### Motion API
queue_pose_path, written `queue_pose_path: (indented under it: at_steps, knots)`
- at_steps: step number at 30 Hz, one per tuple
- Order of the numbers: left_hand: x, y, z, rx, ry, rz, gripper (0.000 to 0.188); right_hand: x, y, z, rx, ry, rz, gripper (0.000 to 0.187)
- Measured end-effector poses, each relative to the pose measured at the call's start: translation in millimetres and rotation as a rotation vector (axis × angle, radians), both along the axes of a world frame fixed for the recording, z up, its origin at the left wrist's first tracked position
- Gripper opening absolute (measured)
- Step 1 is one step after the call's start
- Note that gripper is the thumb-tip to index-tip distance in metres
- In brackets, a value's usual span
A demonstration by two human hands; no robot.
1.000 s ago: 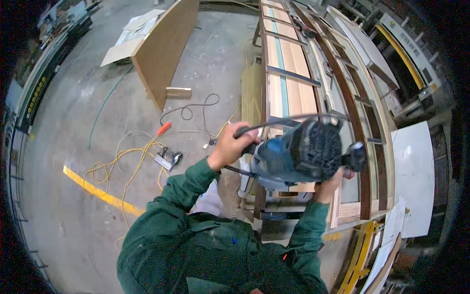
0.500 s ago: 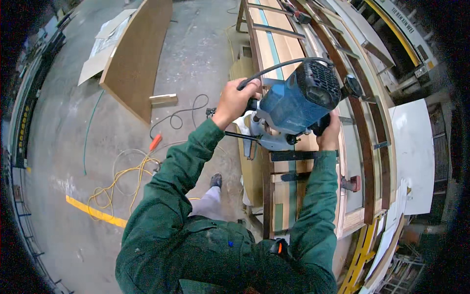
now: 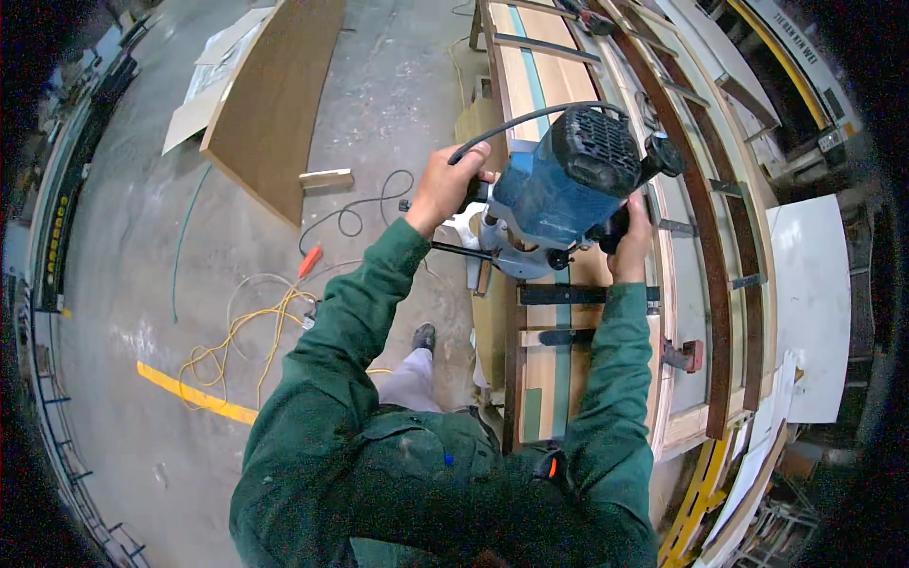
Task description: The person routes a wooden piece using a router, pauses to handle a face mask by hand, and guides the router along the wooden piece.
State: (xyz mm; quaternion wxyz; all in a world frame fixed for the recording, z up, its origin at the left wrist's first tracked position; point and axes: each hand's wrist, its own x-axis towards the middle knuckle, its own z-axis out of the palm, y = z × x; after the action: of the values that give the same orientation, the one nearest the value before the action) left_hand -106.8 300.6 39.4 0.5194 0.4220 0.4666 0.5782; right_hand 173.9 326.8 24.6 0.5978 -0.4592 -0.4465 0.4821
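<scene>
Remote view: my L hand has fingers clenched on L handle; R hand grasps R handle. Blue router is over wood panel w/ teal strip.

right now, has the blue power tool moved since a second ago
Yes, forward: the blue power tool is now farther from the near end of the dark left rail.

Router between left hand and right hand, above boards. Near bar across boards, this side of router; far bar across boards, beyond it. Clamp just right of boards; sheet farther right. On floor, left of boards: shoe, then plug and cord. Panel beyond plug; block beside panel's right face.
</scene>
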Motion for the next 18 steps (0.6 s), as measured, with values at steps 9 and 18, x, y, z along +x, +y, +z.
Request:
queue_pose_path:
  at_steps: [9, 18]
  knots:
    - [13.5, -20.3, -2.0, 0.048, 0.081, 0.043, 0.033, 12.0, -8.1, -13.8, 0.038, -0.012, -0.024, 0.041]
    - [11.7, -26.6, -11.2, 0.111, 0.116, 0.057, 0.035, 7.3, -16.9, -10.1, 0.036, -0.045, -0.031, 0.044]
